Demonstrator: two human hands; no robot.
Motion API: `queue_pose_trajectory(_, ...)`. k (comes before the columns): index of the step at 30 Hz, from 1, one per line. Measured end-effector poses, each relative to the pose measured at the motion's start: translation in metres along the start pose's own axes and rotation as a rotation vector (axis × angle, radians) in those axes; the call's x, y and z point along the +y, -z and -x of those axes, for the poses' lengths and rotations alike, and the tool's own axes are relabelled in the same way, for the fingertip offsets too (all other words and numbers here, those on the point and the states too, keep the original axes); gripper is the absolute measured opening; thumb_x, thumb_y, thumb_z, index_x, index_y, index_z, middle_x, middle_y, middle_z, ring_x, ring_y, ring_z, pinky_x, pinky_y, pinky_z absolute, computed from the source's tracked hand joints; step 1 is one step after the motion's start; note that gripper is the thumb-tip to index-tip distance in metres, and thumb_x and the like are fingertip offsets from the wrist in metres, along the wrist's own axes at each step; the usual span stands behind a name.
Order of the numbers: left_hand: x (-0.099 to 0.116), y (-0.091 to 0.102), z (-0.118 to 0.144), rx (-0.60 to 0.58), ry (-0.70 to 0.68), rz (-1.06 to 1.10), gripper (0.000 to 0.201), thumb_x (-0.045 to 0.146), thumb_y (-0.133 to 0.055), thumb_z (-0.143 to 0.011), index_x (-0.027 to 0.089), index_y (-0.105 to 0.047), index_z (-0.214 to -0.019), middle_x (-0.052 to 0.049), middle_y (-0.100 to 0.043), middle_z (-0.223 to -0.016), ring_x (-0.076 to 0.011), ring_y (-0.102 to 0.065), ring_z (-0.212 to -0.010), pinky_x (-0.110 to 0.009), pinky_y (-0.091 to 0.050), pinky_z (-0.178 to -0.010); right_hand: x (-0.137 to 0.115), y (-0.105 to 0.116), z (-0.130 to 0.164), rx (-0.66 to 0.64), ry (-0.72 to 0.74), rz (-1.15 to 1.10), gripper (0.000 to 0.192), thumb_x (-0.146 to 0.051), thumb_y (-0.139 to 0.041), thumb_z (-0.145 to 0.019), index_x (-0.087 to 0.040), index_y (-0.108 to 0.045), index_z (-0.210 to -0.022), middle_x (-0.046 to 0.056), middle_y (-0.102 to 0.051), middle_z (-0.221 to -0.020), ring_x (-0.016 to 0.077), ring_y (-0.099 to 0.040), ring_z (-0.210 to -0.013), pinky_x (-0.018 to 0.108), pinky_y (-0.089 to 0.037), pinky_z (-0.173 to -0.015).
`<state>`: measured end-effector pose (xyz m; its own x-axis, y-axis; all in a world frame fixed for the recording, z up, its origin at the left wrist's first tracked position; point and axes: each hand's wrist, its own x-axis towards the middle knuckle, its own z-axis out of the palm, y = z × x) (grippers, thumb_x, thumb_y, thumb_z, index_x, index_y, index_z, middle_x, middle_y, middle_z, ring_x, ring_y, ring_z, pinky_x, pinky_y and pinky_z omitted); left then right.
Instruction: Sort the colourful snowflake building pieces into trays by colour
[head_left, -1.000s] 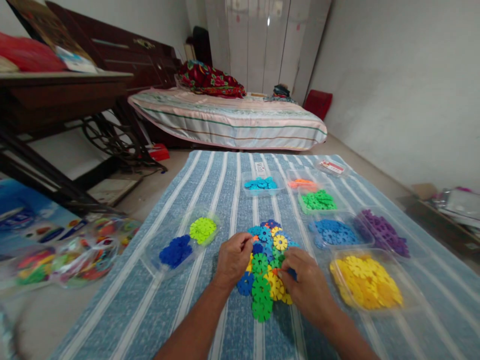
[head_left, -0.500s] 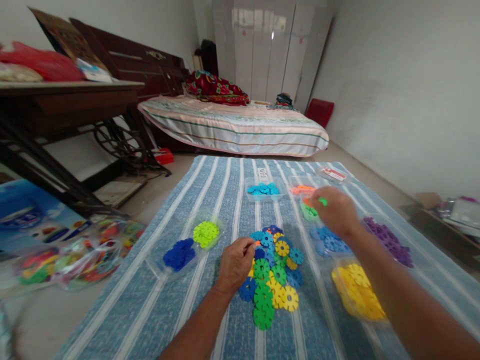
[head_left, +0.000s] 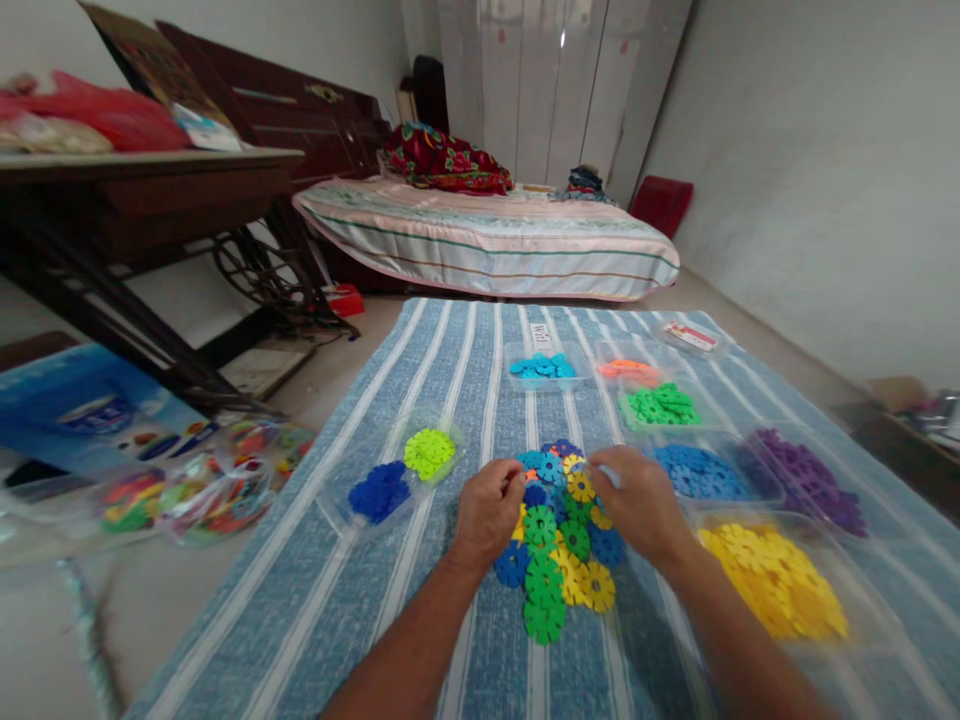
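A pile of mixed coloured snowflake discs [head_left: 559,560] lies on a blue striped cloth [head_left: 465,360]. My left hand [head_left: 491,510] rests at the pile's left edge with its fingers curled in and the fingertips hidden against the discs. My right hand [head_left: 637,500] lies over the pile's right side, fingers spread down onto the discs near a yellow one. Clear trays ring the pile, holding lime green discs [head_left: 429,450], dark blue discs [head_left: 379,490], cyan discs [head_left: 541,366], orange discs [head_left: 626,368], green discs [head_left: 660,405], blue discs [head_left: 697,470], purple discs [head_left: 806,480] and yellow discs [head_left: 772,580].
A plastic bag of toy pieces [head_left: 202,485] and a blue box [head_left: 82,420] lie on the floor at the left. A dark sewing table [head_left: 150,190] stands behind them. A mattress [head_left: 487,240] lies beyond the cloth, and a low shelf [head_left: 915,420] stands at the right wall.
My right hand left the pile, reached out over the green tray with a green disc, then came back to the pile's right side. My left hand stayed put.
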<state>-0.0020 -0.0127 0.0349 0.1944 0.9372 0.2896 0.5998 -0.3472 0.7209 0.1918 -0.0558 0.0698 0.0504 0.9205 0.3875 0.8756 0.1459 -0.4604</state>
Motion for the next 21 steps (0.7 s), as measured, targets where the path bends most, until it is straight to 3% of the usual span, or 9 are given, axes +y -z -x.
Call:
queue_pose_trajectory(4, 0.0, 0.0, 0.0, 0.028, 0.0, 0.024, 0.016, 0.023, -0.047, -0.082, 0.019, -0.063, -0.08, -0.001, -0.067, -0.077, -0.0135, -0.062, -0.074, -0.024, -0.047, -0.069, 0.001, -0.019, 0.014, -0.114, -0.025, 0.039, 0.018, -0.022, -0.05, -0.083, -0.018, -0.066, -0.091, 0.008, -0.066, -0.094, 0.0207, -0.059, -0.091, 0.032, -0.045, -0.083)
queue_pose_trajectory(10, 0.001, 0.0, 0.0, 0.032, 0.011, 0.014, 0.016, 0.021, -0.046, -0.082, 0.019, -0.062, -0.08, -0.001, -0.067, -0.077, -0.0138, -0.062, -0.074, -0.025, -0.047, -0.072, 0.007, -0.026, 0.019, -0.112, -0.052, 0.141, 0.029, -0.026, -0.052, -0.083, -0.013, -0.062, -0.108, 0.013, -0.062, -0.105, 0.0255, -0.054, -0.103, 0.038, -0.044, -0.089)
queue_pose_trajectory(21, 0.001, 0.001, -0.001, 0.016, 0.006, -0.001, 0.017, 0.023, -0.047, -0.082, 0.019, -0.063, -0.077, 0.0, -0.066, -0.074, -0.0132, -0.061, -0.07, -0.023, -0.047, -0.067, 0.004, -0.029, 0.021, -0.063, -0.106, 0.064, 0.02, -0.023, -0.057, -0.077, -0.017, -0.061, -0.096, 0.009, -0.062, -0.098, 0.0242, -0.055, -0.096, 0.037, -0.044, -0.085)
